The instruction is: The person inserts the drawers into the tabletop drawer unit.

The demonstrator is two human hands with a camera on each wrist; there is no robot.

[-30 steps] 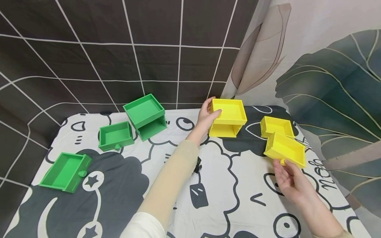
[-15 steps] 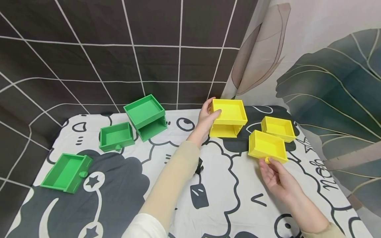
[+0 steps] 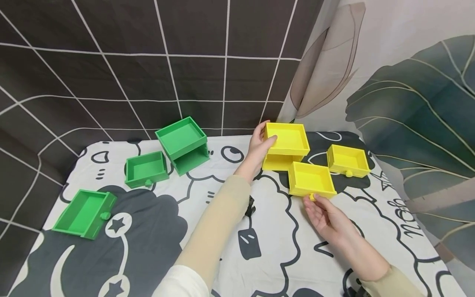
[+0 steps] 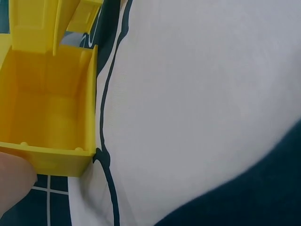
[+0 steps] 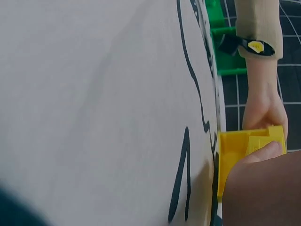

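My left hand (image 3: pixel 257 152) grips the left side of a yellow drawer cabinet (image 3: pixel 287 137), its thumb over the top rim. Below the top tray, the cabinet has a hollow bay, seen from its front in the left wrist view (image 4: pixel 49 108). Between thumb and fingers, my right hand (image 3: pixel 330 220) pinches the round knob of a yellow drawer (image 3: pixel 311 178). That drawer is just in front of the cabinet's lower right, covering part of the bay opening. A second yellow drawer (image 3: pixel 348 159) lies to the right, knob toward me.
Left of the yellow cabinet stands a green cabinet (image 3: pixel 182 140) with an open bay. Two green drawers lie farther left, one near it (image 3: pixel 146 168) and one closer to me (image 3: pixel 83 212). A cartoon-printed cloth (image 3: pixel 267 231) covers the table; a dark gridded curtain (image 3: pixel 200 78) hangs behind.
My right hand has carried the yellow drawer leftward, from beside the second yellow drawer to the front of the cabinet. My left hand stays on the cabinet.
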